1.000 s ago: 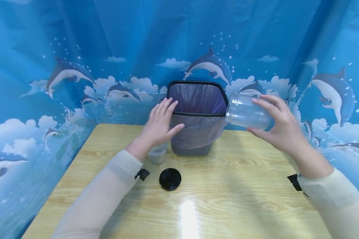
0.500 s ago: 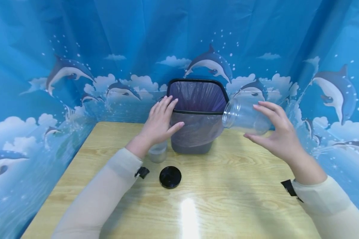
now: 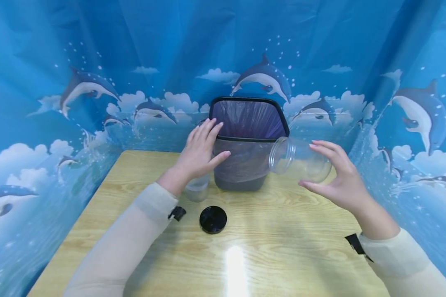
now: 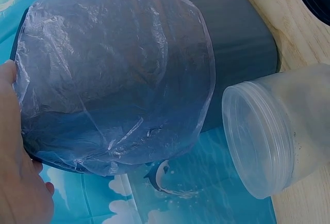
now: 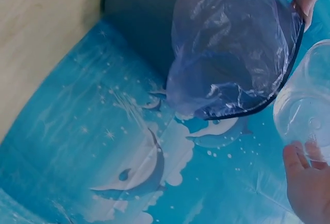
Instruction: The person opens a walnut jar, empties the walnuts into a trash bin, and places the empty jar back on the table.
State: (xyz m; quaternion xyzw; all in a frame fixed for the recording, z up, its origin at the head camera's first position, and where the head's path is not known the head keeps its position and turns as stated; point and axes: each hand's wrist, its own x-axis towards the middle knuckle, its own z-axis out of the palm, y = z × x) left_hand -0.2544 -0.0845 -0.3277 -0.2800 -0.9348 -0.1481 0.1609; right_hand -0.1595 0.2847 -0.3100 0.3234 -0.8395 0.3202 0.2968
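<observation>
In the head view, my right hand point(image 3: 336, 175) grips a clear plastic jar point(image 3: 306, 161) between thumb and fingers. The jar lies nearly sideways, its uncovered mouth facing left and slightly down, in front of the bin's right side. My left hand point(image 3: 198, 150) rests with fairly straight fingers on the left rim of a grey trash bin point(image 3: 239, 185). A translucent liner bag point(image 4: 113, 74) is folded over the bin's black rim. A second clear jar point(image 3: 197, 193) stands on the table, partly hidden under my left wrist; the left wrist view shows its open mouth.
A round black lid point(image 3: 213, 220) lies on the wooden table point(image 3: 282, 247) in front of the bin. Behind the bin, and on both sides, hangs a blue dolphin-print curtain point(image 3: 171, 41).
My right hand has moved left and down with the jar, turning its mouth more toward me. My left hand stays on the bin rim.
</observation>
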